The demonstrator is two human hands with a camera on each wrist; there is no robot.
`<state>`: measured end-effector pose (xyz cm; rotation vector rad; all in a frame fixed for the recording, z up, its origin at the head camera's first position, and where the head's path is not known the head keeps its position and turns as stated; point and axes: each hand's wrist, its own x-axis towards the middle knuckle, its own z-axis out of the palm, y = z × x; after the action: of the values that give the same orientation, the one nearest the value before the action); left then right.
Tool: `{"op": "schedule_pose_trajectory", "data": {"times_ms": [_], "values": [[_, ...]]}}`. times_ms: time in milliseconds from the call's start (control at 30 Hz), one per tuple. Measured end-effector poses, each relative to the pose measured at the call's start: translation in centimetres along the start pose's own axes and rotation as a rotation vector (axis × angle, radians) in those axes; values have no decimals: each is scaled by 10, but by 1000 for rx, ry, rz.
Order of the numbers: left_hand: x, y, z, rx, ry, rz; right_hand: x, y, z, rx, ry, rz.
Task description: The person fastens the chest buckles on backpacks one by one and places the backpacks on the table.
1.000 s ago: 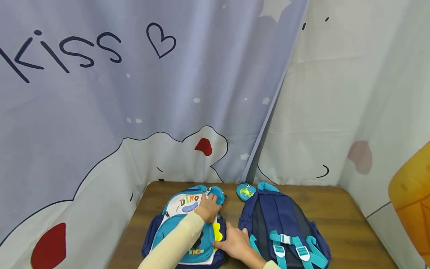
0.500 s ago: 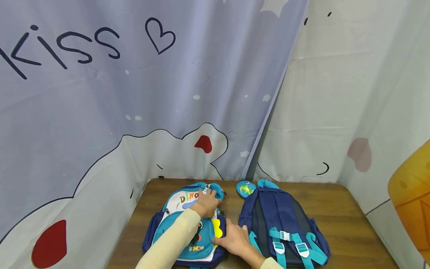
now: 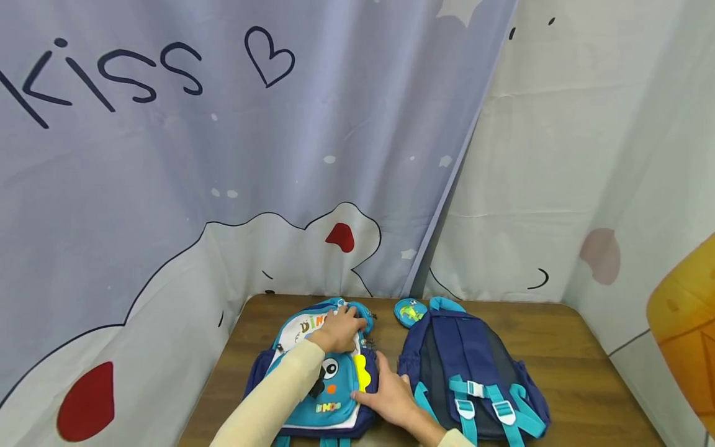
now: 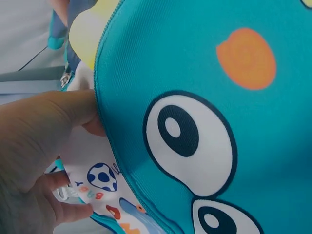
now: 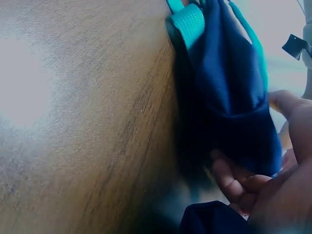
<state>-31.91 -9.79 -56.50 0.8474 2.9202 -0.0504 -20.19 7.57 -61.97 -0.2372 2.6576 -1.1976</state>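
Observation:
A blue and teal children's backpack (image 3: 329, 410) lies front side up on the table, with a dinosaur face on its pocket and DINO lettering on a white panel. My left hand (image 3: 337, 330) rests on its upper right part, fingers spread toward the top. In the left wrist view, the left thumb touches the pocket's zipped edge and fingertips lie on the white panel. My right hand (image 3: 391, 394) grips the backpack's right side, thumb on the front. The right wrist view shows its fingers bent around the navy side (image 5: 234, 112); some fingertips are in shadow.
Close on the right, a second navy backpack (image 3: 463, 360) lies straps up, with teal straps and white buckles. A small round teal pouch (image 3: 409, 312) sits by its top. The wooden table (image 3: 586, 372) meets printed curtains (image 3: 313, 155) at the back.
The backpack under my hands has turned slightly and shifted a little, uncovering more of the dinosaur face and teal straps at its bottom. My left hand has slid slightly left; the second backpack stays put.

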Motion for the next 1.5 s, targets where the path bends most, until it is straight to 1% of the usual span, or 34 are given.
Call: {"op": "schedule_pose_trajectory", "data": {"times_ms": [67, 233, 300, 400, 533, 700, 800, 933, 1133, 1333, 1500], "values": [[0, -2, -3, -35, 14, -3, -1, -1, -2, 44, 14, -2], [-3, -4, -18, -111, 39, -3, -6, -9, -9, 151, 56, -16], [-5, -4, -22, -125, 51, 8, -8, -11, -10, 174, 73, -29], [-5, -6, -24, -142, 67, 17, -9, -12, -9, 183, 98, -51], [-7, -6, -26, -164, 81, 9, -10, -13, -9, 182, 123, -66], [-8, -9, -29, -175, 154, 5, -10, -19, -14, 167, 175, -101], [-8, -9, -33, -202, 196, 3, -11, -23, -19, 158, 206, -128], [-10, -9, -37, -253, 236, -5, -12, -28, -25, 169, 222, -154], [-14, -10, -39, -312, 309, -15, -12, -37, -37, 163, 229, -180], [-16, -9, -41, -355, 377, -26, -17, -45, -48, 105, 243, -213], [-14, -6, -45, -421, 409, -49, -22, -53, -59, 23, 281, -240]]}}
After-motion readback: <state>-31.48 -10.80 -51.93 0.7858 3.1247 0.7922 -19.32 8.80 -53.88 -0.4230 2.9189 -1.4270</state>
